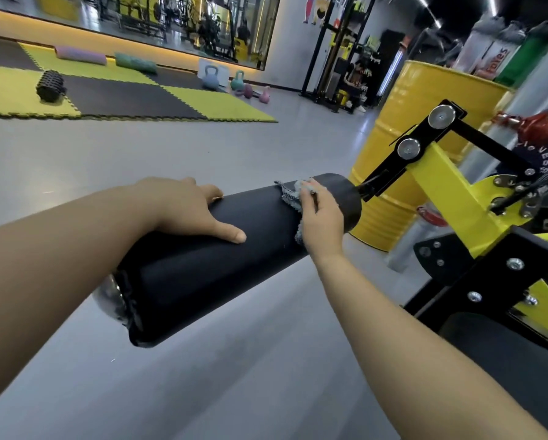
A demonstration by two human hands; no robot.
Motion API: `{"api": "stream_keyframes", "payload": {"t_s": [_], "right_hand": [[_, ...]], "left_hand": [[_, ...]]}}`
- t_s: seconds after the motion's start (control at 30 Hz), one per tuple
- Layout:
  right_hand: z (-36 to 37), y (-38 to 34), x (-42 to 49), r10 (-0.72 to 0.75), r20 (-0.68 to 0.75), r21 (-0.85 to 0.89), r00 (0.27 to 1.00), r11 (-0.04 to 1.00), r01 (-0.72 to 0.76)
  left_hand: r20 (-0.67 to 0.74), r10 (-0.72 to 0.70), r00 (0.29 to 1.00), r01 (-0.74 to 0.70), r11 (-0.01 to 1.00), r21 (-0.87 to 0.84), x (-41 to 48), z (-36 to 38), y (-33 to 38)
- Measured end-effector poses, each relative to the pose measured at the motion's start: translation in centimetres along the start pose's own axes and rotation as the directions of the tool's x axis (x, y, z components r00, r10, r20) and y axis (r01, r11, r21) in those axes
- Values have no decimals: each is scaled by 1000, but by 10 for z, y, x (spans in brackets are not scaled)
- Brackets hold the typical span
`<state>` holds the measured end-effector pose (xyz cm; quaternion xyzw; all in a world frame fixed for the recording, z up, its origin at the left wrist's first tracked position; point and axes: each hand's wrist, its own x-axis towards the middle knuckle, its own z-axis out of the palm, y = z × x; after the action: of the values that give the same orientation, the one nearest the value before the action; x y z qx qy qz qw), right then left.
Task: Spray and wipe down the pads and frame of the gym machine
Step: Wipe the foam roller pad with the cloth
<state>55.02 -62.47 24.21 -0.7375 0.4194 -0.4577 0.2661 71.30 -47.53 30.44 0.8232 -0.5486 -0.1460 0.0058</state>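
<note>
A long black roller pad (202,268) juts out from the yellow and black machine frame (450,185) across the middle of the view. My left hand (186,211) rests on top of the pad near its middle, thumb stretched along the surface, fingers draped over the far side. My right hand (321,220) presses a grey cloth (290,193) against the pad near its frame end; the cloth is bunched under the palm and fingers. No spray bottle is in view.
A yellow drum (402,122) stands behind the pad's far end. Grey floor lies below. Foam mats (133,100) with a black roller and several kettlebells (210,77) are at the back left. A black seat pad (504,354) sits at the lower right.
</note>
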Motion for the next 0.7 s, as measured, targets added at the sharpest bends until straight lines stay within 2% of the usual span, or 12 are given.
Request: {"api": "stream_keyframes", "payload": {"t_s": [0.1, 0.17, 0.23, 0.33, 0.4, 0.43, 0.47, 0.5, 0.57, 0.6, 0.67, 0.7], "right_hand": [[17, -15, -33, -134, 20, -20, 991, 991, 134], [19, -22, -48, -246, 38, -14, 969, 969, 247], [26, -30, -68, -380, 68, 33, 923, 925, 378], [47, -58, -112, -600, 160, 152, 784, 800, 581], [49, -72, -120, -734, 202, 215, 648, 679, 702], [48, -76, -114, -762, 207, 207, 614, 648, 733], [45, -77, -101, -746, 210, 181, 632, 665, 724], [41, -79, -86, -671, 214, 142, 710, 740, 657], [39, -86, -58, -417, 245, 17, 875, 905, 426], [41, -87, -50, -309, 279, -107, 909, 931, 349], [50, -97, -52, -235, 386, -262, 892, 899, 350], [54, -105, -60, -259, 430, -277, 865, 874, 399]], "left_hand": [[-40, -18, 999, 5, 954, -300, -3, -4, -19], [-103, -72, 992, 5, 841, -541, -2, -4, -39], [-123, -169, 978, 44, 741, -670, -1, 5, -56], [-16, -231, 973, 115, 540, -834, -10, 25, -67], [1, -262, 965, 109, 397, -911, -18, 34, -73], [-1, -285, 958, 106, 360, -927, -22, 39, -79], [-10, -307, 952, 102, 345, -933, -24, 43, -82], [-15, -332, 943, 104, 339, -935, -25, 49, -84], [-21, -389, 921, 104, 297, -949, -30, 63, -83], [-24, -418, 908, 91, 254, -963, -30, 69, -79], [-42, -472, 880, 61, 201, -978, -30, 73, -72], [-52, -488, 871, 52, 198, -979, -30, 73, -70]]}}
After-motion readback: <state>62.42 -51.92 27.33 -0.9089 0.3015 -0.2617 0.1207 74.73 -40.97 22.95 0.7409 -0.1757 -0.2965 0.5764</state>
